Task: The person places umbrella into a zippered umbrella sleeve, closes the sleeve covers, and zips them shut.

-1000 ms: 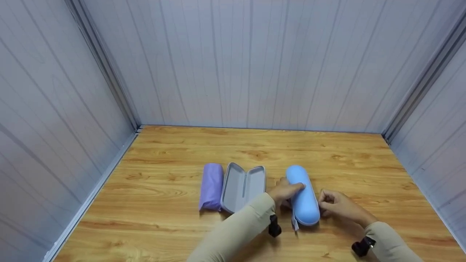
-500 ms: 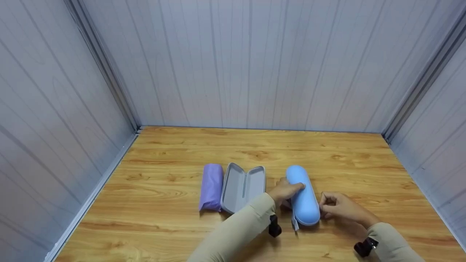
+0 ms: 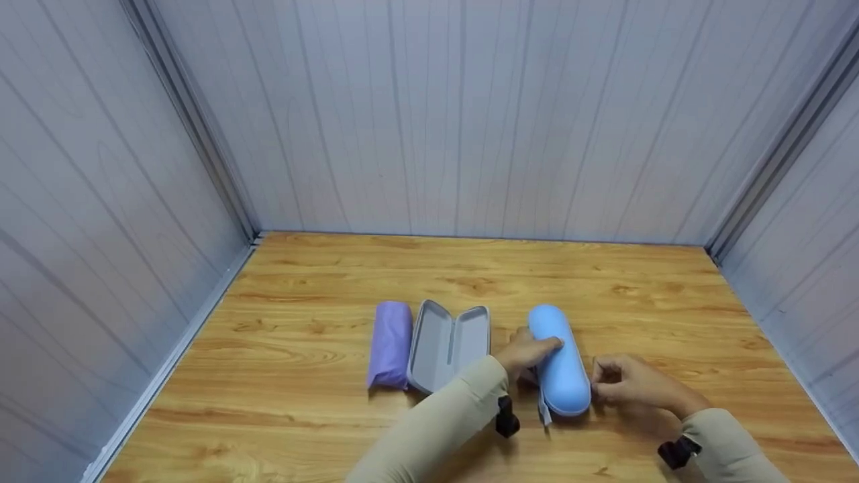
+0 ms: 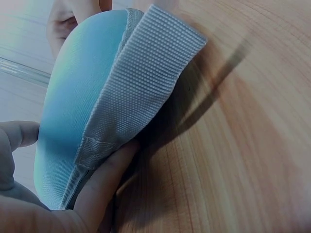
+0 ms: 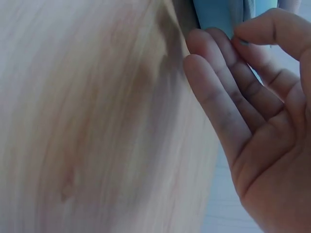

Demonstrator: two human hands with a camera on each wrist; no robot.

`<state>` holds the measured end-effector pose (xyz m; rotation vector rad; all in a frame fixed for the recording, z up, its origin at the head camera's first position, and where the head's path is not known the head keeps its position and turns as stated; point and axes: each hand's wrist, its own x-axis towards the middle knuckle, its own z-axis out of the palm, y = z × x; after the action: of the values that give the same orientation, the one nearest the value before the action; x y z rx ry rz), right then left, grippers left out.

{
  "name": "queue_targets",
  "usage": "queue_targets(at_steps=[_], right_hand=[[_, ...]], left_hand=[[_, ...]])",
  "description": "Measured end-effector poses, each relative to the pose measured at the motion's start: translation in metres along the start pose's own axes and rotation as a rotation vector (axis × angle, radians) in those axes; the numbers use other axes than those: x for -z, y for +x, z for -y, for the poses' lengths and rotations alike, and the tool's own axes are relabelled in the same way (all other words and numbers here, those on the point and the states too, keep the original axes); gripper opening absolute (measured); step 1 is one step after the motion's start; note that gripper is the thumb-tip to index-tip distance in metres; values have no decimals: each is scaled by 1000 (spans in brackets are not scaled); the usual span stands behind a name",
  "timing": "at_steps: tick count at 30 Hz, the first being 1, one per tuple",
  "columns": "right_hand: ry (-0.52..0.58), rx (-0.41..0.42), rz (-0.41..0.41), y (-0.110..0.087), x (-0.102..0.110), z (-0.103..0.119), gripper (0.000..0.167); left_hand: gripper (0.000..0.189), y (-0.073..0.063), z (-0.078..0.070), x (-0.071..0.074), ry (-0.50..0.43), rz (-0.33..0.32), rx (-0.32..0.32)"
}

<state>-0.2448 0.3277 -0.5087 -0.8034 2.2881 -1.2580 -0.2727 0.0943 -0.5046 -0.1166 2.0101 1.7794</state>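
Observation:
A blue hard-shell zip case [image 3: 564, 379] lies on the wooden table, with a grey fabric strap [image 4: 141, 73] at its near end. My left hand [image 3: 527, 352] grips it from the left; the thumb rests on top and a finger lies low beside the strap. At the case's right side, by its near end, my right hand [image 3: 627, 382] pinches the zipper pull [image 5: 244, 42] between thumb and forefinger. Only a tiny dark bit of the pull shows at the fingertips. The other right-hand fingers are loosely bent in the right wrist view.
Left of my left hand lies an opened grey case [image 3: 433, 349], its two halves spread. A purple wrapped bundle [image 3: 390, 342] lies against its left side. Pale panel walls [image 3: 429, 121] enclose the wooden table [image 3: 302, 402] at the back and sides.
My right hand has slid slightly toward me and to the right along the blue case's side. The left hand and the case have stayed almost still.

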Motion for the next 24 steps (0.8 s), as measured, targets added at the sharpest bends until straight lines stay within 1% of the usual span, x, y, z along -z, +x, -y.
queue_targets(at_steps=[5, 8, 11, 13, 17, 20, 24], right_hand=[[-23, 5, -13, -1, -1, 3, 6], [-42, -12, -31, -1, -2, 3, 5], [-36, -30, -36, -1, -2, 3, 4], [-29, -37, -36, -1, -3, 2, 4], [-41, -27, -41, -1, -4, 2, 5], [-57, -17, -49, 0, -4, 1, 4], [-54, -29, -47, 0, -3, 0, 5]], left_hand=[[64, 1, 0, 1, 2, -4, -11], [61, 2, 0, 1, 8, -5, -32], [60, 1, 0, 0, 12, -8, -38], [60, 0, 0, -1, 19, -20, -31], [67, -5, -1, -2, 37, -40, 4], [71, -9, -2, -1, 41, -29, 6], [71, -11, -2, -2, 63, -11, -24]])
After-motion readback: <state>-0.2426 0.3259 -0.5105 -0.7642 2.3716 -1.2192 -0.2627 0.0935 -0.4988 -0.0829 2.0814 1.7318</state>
